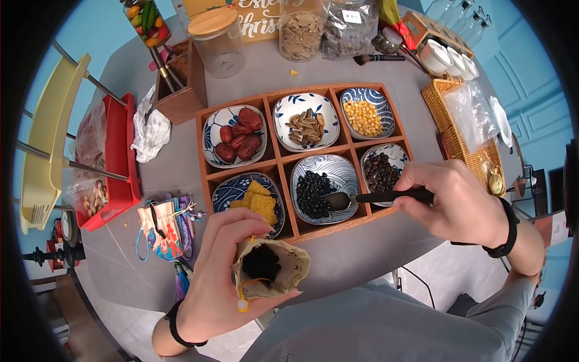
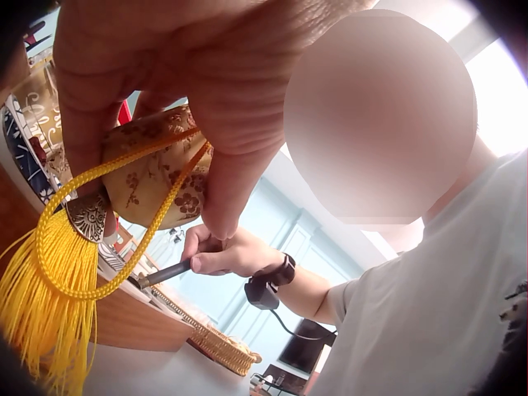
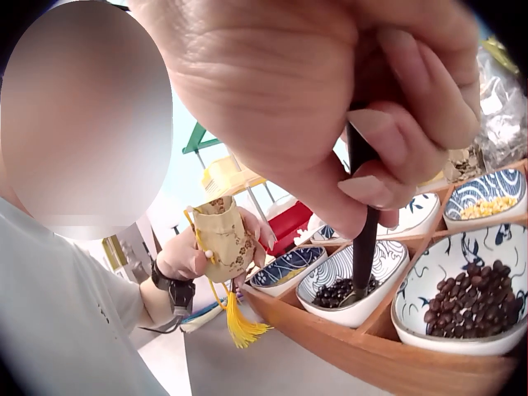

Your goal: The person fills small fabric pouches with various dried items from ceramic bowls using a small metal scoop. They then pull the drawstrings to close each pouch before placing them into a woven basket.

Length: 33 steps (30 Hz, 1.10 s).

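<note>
My left hand (image 1: 211,274) grips a cream-yellow flowered drawstring pouch (image 1: 294,274), its mouth facing up with black contents inside. A yellow tassel (image 2: 58,264) and a looped yellow cord (image 2: 148,276) hang from the pouch in the left wrist view. Between the thumb and fingers of my right hand (image 1: 452,196) is the dark handle of a small spoon (image 1: 389,196). The spoon's end dips into black beans (image 1: 312,188) in a blue-and-white bowl (image 1: 338,169), at the front middle of the wooden tray.
The divided wooden tray (image 1: 279,170) also holds bowls of red dates (image 1: 246,123), striped seeds (image 1: 306,128), corn kernels (image 1: 363,117), dark brown beans (image 1: 379,172) and yellow pieces (image 1: 260,202). Embroidered pouches (image 1: 166,232) lie left, a wicker basket (image 1: 452,127) right, jars (image 1: 220,51) behind.
</note>
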Tool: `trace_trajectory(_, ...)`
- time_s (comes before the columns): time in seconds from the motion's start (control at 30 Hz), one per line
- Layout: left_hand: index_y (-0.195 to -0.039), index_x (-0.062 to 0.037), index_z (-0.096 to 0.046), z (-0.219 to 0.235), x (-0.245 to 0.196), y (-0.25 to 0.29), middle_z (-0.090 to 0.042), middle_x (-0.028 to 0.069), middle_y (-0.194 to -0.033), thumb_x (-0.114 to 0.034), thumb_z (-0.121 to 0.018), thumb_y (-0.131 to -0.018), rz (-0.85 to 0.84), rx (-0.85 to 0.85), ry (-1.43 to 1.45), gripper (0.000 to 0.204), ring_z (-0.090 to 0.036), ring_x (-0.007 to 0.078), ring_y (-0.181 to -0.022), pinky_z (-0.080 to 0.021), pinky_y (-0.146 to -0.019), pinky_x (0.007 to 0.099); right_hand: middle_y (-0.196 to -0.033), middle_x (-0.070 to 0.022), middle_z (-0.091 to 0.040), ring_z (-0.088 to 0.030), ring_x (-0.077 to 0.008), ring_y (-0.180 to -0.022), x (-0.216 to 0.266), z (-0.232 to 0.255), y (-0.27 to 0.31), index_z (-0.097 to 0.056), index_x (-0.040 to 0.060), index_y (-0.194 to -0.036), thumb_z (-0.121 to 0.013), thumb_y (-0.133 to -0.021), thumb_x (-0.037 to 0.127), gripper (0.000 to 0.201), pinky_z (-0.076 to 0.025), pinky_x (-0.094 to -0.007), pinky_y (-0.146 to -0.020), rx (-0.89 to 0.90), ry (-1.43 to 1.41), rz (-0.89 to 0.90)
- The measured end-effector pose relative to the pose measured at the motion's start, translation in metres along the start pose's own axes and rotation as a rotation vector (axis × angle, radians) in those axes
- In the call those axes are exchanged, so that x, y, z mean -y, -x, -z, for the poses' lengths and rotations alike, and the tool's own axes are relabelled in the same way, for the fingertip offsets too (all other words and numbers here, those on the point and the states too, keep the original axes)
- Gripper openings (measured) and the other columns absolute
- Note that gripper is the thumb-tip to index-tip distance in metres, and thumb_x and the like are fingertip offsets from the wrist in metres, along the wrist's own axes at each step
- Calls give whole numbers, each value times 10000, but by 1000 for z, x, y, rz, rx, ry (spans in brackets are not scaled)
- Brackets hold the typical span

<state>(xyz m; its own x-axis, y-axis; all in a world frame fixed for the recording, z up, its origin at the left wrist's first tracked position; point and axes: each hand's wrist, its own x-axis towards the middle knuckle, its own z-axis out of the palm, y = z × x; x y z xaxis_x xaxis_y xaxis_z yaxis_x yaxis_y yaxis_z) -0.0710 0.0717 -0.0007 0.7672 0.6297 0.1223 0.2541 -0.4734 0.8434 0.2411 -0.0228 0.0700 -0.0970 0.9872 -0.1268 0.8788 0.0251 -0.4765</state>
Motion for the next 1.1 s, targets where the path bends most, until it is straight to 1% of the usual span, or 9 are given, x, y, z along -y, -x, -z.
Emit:
trace_trajectory(0.17, -1233, -76, -555, 2, 0, 1, -510, 128, -1263, -230, -1012, -592, -1, -1, -36, 802, -555, 253, -1150, -490, -944, 351, -686, -132, -660, -666, -278, -580, -7, -16, -2, -642, 8, -877, -727, -846, 16, 91, -474, -374, -521, 101, -40, -65)
trace_trajectory(0.27, -1277, -56, -515, 5, -3, 1, -471, 159, -1292, -136, -984, -640, 12, 37, 17, 795, -544, 310, -1183, -525, -942, 365, -698, -135, -663, -659, -278, -577, -12, -23, -1, -634, 12, -877, -737, -847, 32, 109, -473, -382, -527, 53, 37, -48)
trace_trajectory(0.47, -1279, -59, -513, 6, -2, 2, -464, 159, -1292, -130, -983, -639, 15, 38, 7, 798, -543, 306, -1179, -520, -951, 364, -700, -130, -661, -648, -277, -565, -20, -28, 2, -630, 7, -897, -733, -862, 21, 110, -465, -378, -528, 36, -22, 9)
trace_trajectory(0.57, -1274, -56, -516, 6, -3, 1, -470, 161, -1290, -132, -984, -636, 14, 39, -10, 795, -541, 309, -1185, -517, -956, 372, -703, -120, -665, -634, -252, -556, -22, -29, 4, -627, 0, -904, -723, -882, 17, 100, -458, -360, -528, 79, -148, -57)
trace_trajectory(0.67, -1271, -52, -519, 6, -3, 0, -478, 160, -1287, -134, -985, -633, 8, 41, -22, 794, -540, 311, -1189, -513, -962, 376, -712, -114, -675, -623, -222, -557, -23, -32, 3, -629, -3, -921, -721, -903, 28, 99, -455, -341, -533, 85, -171, -121)
trace_trajectory(0.87, -1266, -49, -522, 6, -2, 1, -495, 159, -1281, -147, -991, -624, 17, 24, -32, 801, -540, 320, -1193, -494, -977, 395, -749, -113, -694, -630, -210, -581, -27, -39, 8, -631, -7, -951, -723, -923, 49, 111, -464, -330, -546, 30, -227, -153)
trace_trajectory(0.97, -1266, -48, -522, 6, 0, 1, -501, 160, -1280, -157, -992, -624, 21, 19, -21, 803, -541, 324, -1192, -486, -982, 406, -693, -133, -632, -625, -278, -568, -31, -42, 13, -606, 12, -959, -708, -933, 75, 123, -468, -381, -552, -44, -285, -130)
trace_trajectory(1.07, -1272, -46, -522, 6, 1, -1, -499, 162, -1282, -163, -987, -632, 14, 15, -39, 800, -542, 328, -1192, -482, -982, 412, -802, -115, -701, -641, -184, -647, -31, -35, 17, -639, -18, -971, -724, -931, 56, 119, -475, -324, -565, -33, -264, -188)
trace_trajectory(1.1, -1272, -45, -522, 6, 0, -2, -499, 163, -1283, -166, -984, -637, 13, 19, -47, 795, -542, 331, -1192, -480, -983, 413, -800, -109, -692, -634, -178, -652, -32, -34, 19, -640, -18, -970, -724, -932, 55, 118, -472, -319, -571, -57, -260, -183)
